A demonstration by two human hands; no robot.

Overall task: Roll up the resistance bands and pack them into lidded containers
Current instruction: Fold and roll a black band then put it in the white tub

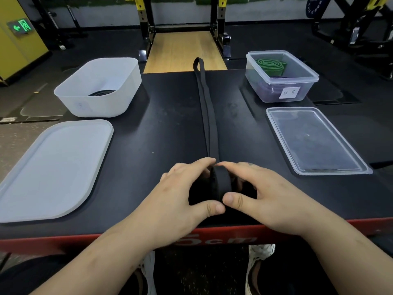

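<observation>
A long black resistance band (205, 107) lies straight down the middle of the black table, its far loop hanging past the back edge. Its near end is wound into a thick black roll (221, 183) standing on edge. My left hand (180, 194) grips the roll from the left, thumb under its front. My right hand (263, 194) grips it from the right, thumb meeting the left thumb. A white tub (70, 96) at the back left holds a rolled black band (102, 93). A clear container (306, 81) at the back right holds a green roll (271, 64) and a purple band (270, 88).
The white tub's lid (53, 167) lies flat at the near left. The clear lid (314, 139) lies at the right, in front of its container. The table's red front edge (63, 241) runs below my wrists. Gym racks and a wooden platform stand behind.
</observation>
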